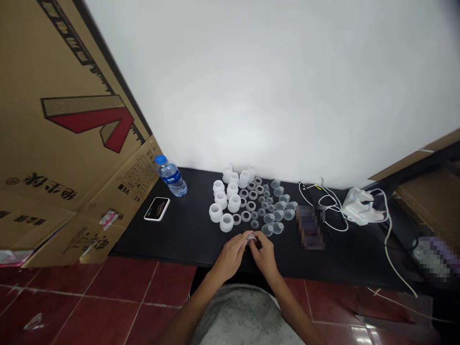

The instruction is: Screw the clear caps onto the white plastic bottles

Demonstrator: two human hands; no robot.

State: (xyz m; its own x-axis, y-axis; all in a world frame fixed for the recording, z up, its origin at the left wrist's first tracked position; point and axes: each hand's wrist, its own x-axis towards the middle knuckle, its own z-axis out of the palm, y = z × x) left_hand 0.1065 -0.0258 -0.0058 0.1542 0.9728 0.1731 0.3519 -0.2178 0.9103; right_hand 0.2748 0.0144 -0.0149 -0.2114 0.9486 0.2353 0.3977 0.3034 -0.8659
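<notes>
My left hand [230,255] and my right hand [265,253] meet near the front edge of the black table. Between their fingertips they grip a small pale, translucent cup-shaped piece [251,237], partly covered by the fingers. Just beyond the hands lie clear dome-shaped cups [278,227], small translucent discs [255,224] and flat grey-white rings [246,216], several of each. White open-mouthed round jars [226,223] stand in rows to the left of the rings.
A water bottle [173,177] with a blue cap and a white device [157,209] are on the left, beside a large cardboard box [72,158]. White cables [332,203] and a white charger [359,206] lie on the right, near a blurred patch [309,227]. A white wall stands behind.
</notes>
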